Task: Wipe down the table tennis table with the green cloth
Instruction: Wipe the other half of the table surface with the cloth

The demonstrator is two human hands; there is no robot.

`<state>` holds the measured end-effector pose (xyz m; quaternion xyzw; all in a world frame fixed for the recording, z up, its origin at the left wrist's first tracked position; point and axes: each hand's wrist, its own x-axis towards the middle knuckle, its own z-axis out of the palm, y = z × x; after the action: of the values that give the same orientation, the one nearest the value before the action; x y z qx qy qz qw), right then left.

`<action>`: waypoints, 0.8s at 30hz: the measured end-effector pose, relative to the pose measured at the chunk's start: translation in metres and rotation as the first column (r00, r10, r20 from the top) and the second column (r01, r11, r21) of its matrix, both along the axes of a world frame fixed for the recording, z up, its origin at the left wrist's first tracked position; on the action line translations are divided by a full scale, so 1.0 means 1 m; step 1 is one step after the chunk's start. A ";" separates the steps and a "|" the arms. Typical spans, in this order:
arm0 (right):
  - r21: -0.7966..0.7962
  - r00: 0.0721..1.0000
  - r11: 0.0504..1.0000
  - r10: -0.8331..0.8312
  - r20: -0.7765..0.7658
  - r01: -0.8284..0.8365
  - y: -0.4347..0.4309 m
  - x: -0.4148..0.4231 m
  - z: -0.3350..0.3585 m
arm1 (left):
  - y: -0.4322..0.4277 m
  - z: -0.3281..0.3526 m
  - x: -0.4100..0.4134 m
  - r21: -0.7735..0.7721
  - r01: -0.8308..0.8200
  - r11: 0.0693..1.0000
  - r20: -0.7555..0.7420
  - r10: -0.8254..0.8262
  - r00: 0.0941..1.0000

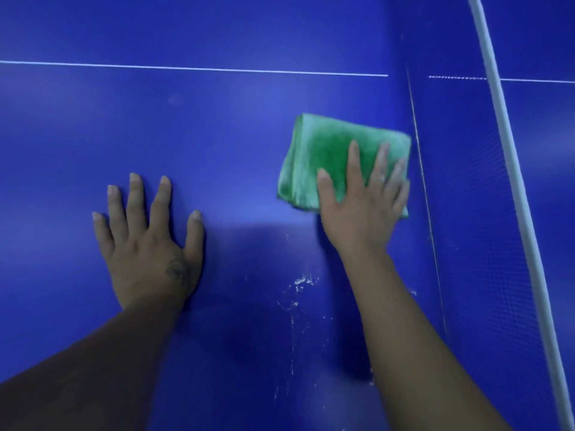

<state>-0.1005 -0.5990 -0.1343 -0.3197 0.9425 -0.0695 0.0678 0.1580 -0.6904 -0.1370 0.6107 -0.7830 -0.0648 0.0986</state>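
The right forearm (420, 353) reaches in, and left of it white specks (300, 281) still mark the table (217, 135), so that patch looks unwiped. Further left, the left hand (149, 237) rests flat, fingers spread, holding nothing. The right hand (361, 206) presses straight fingers on the folded green cloth (323, 150), just left of the net (466, 181). Beyond its fingertips the surface looks clean up to the white line (193, 68). The wiping seems under way, with much left.

green cloth (323, 150), white specks (300, 281) on blue table (217, 119)

Games room: blue table tennis table (217, 126) with net (466, 181).
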 end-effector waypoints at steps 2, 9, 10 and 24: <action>-0.002 0.998 0.998 0.060 0.033 -0.060 -0.030 0.004 0.000 | 0.001 -0.001 0.001 -0.024 0.004 1.000 -0.020 -0.004 1.000; -0.034 0.908 0.908 0.414 -0.066 -0.417 0.017 0.057 -0.001 | 0.003 -0.005 0.004 -0.091 0.005 0.996 -0.027 -0.007 1.000; -0.052 0.885 0.885 0.459 -0.082 -0.463 0.037 0.064 -0.002 | 0.003 -0.004 0.003 -0.089 0.009 0.996 -0.025 -0.011 1.000; 0.045 0.881 0.881 0.472 -0.016 -0.471 -0.038 0.034 0.008 | 0.108 0.000 0.078 -0.032 0.158 0.987 0.039 -0.156 0.987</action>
<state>-0.0665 -0.6370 -0.1264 -0.5388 0.8385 -0.0281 0.0763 0.2362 -0.5829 -0.1371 0.5464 -0.8313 -0.0478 0.0896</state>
